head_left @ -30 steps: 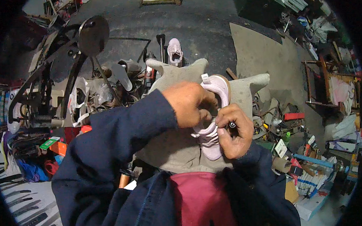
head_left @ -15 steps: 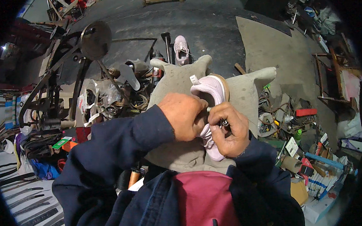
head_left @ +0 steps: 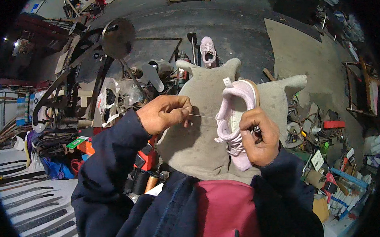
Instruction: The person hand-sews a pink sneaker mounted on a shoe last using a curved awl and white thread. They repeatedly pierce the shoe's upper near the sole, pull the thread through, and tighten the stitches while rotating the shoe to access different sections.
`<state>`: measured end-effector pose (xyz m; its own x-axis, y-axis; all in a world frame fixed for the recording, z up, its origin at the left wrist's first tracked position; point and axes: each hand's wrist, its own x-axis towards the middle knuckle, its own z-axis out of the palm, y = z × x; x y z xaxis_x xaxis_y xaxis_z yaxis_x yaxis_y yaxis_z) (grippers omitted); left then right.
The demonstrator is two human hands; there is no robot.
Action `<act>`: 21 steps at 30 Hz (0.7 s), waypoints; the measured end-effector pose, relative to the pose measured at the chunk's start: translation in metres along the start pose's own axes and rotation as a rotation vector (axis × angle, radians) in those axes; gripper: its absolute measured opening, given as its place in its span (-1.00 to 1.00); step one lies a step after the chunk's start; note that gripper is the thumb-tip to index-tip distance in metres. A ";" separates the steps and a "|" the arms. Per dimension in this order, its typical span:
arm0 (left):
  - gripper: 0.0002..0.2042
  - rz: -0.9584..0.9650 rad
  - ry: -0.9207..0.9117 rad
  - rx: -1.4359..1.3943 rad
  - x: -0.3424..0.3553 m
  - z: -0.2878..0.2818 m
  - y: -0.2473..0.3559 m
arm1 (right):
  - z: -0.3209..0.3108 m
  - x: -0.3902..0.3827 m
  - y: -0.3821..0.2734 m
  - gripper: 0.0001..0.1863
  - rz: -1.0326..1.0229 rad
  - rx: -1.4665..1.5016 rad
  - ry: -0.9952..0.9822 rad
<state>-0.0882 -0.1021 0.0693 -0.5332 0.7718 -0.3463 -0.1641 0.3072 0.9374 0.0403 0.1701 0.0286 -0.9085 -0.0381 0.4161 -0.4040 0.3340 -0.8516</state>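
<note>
A pale pink lace-up shoe [head_left: 242,161] with a tan sole rests on the grey cloth [head_left: 196,152] over my lap, its heel pointing away from me. My left hand [head_left: 166,114] is to the left of it, thumb and finger pinched on a thin pale thread [head_left: 205,116]. That thread runs taut to the shoe's collar and across its opening toward my right hand. Over the shoe's right side, my right hand [head_left: 261,138] is closed around a small tool [head_left: 256,129] with a round metal end; fingers hide most of it.
The matching pink shoe [head_left: 208,52] stands on the dark floor beyond the cloth. A black metal machine with a round wheel [head_left: 119,37] rises at the left. Tools and scraps crowd both sides, with a red block [head_left: 334,124] at the right. Thread spools [head_left: 151,183] lie by my left side.
My left hand has pulled away leftward from the shoe, drawing the thread out taut. My right hand stays by the shoe with the tool. The whole view has shifted slightly.
</note>
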 end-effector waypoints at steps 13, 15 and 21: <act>-0.86 -0.136 0.129 0.031 -0.021 -0.026 -0.006 | 0.000 0.000 -0.001 -0.78 0.022 -0.014 0.002; -0.87 -0.160 0.152 0.106 -0.021 -0.030 -0.009 | 0.000 -0.001 0.000 -0.78 0.021 -0.011 -0.002; -0.86 -0.058 0.367 0.365 -0.020 -0.035 -0.013 | -0.001 0.001 0.000 -0.77 0.004 0.005 -0.013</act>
<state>-0.1041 -0.1406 0.0654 -0.7983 0.5222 -0.3002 0.0631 0.5682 0.8205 0.0397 0.1712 0.0289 -0.9114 -0.0493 0.4085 -0.4010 0.3292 -0.8549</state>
